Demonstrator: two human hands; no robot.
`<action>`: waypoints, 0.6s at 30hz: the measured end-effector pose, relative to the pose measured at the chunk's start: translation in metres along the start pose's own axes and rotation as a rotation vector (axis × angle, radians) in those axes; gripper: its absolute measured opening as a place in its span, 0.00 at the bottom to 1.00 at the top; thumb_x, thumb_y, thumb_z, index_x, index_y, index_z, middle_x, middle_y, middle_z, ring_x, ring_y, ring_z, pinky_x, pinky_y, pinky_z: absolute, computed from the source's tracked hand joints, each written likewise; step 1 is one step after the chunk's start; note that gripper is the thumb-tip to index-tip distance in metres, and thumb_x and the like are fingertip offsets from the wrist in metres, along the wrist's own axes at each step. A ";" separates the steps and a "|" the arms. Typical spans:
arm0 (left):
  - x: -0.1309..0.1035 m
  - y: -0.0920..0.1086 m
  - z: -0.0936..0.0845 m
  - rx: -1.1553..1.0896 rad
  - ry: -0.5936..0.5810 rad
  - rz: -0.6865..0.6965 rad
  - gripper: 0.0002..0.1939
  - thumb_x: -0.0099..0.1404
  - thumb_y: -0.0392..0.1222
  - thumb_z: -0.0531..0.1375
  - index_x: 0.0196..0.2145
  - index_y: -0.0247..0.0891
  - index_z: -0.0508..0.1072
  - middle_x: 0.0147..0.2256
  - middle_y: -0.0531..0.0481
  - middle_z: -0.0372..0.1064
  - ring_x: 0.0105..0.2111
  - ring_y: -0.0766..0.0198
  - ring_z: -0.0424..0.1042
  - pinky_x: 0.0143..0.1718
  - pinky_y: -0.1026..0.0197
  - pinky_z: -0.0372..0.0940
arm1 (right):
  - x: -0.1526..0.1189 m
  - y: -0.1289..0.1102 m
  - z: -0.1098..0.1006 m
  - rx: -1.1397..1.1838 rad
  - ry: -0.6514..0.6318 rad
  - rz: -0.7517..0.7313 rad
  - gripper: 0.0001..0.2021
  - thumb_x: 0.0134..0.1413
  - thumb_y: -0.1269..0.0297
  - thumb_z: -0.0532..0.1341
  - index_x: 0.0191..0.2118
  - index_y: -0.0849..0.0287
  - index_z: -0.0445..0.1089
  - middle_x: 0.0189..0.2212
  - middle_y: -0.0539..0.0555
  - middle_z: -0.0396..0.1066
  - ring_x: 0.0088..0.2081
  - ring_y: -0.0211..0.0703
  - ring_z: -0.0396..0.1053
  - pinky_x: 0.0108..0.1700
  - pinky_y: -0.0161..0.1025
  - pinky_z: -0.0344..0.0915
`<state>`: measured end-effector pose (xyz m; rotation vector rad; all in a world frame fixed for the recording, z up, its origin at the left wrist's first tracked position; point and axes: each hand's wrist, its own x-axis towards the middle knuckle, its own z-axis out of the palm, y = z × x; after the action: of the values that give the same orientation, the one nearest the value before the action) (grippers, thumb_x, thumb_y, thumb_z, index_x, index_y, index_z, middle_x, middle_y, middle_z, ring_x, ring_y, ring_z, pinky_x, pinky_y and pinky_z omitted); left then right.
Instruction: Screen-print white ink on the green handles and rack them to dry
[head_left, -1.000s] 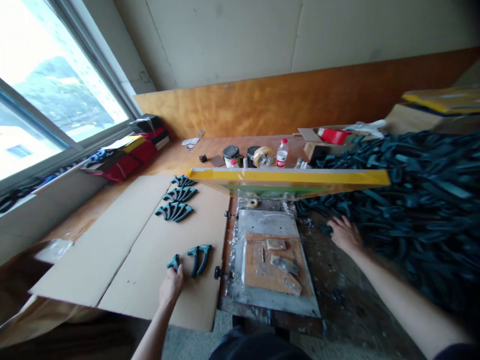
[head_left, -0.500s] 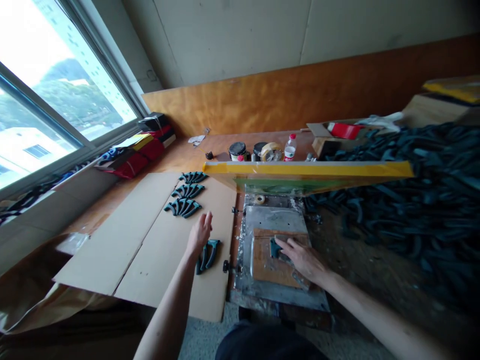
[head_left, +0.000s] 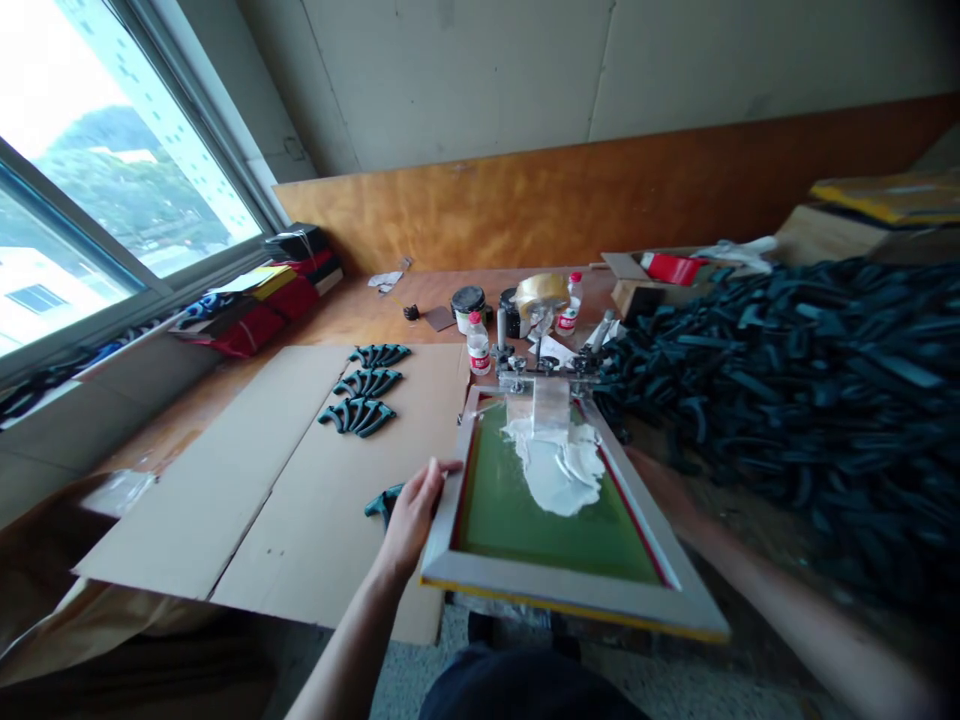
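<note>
A screen-printing frame (head_left: 570, 590), silver-edged with green mesh (head_left: 510, 540), lies lowered in front of me, slightly tilted. White ink (head_left: 559, 485) is spread on the mesh, and a clear scraper blade (head_left: 551, 405) stands at its far end. My left hand (head_left: 416, 505) grips the frame's left edge, fingers closed on it. Blurred and partly hidden behind the frame's right edge is my right hand (head_left: 667, 490); its fingers cannot be made out. Dark green curved handles (head_left: 384, 503) lie on the cardboard beside my left hand, mostly covered by it.
Fanned rows of dark handles (head_left: 360, 415) rest on the cardboard sheet (head_left: 300, 510). A big heap of similar parts (head_left: 810, 370) fills the right side. Behind the frame stand bottles (head_left: 478, 350), an ink tub (head_left: 469, 300) and a tape roll (head_left: 541, 290).
The raised frame has come down over the plate, hiding it and the piece my right hand was touching. My left hand has moved onto the frame's left edge; my right hand has shifted right.
</note>
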<state>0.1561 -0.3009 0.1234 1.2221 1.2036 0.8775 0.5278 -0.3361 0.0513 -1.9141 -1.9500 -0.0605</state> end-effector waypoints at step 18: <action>0.007 -0.103 0.005 0.237 -0.036 -0.151 0.34 0.61 0.59 0.56 0.60 0.38 0.63 0.28 0.53 0.68 0.27 0.64 0.67 0.29 0.65 0.61 | -0.002 -0.073 -0.020 0.123 -0.385 -0.674 0.08 0.52 0.76 0.55 0.32 0.59 0.68 0.30 0.54 0.70 0.36 0.44 0.65 0.39 0.38 0.61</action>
<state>0.1512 -0.3131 0.0208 1.3098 1.3804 0.6117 0.4621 -0.3481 0.0876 -1.1777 -2.7050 0.2496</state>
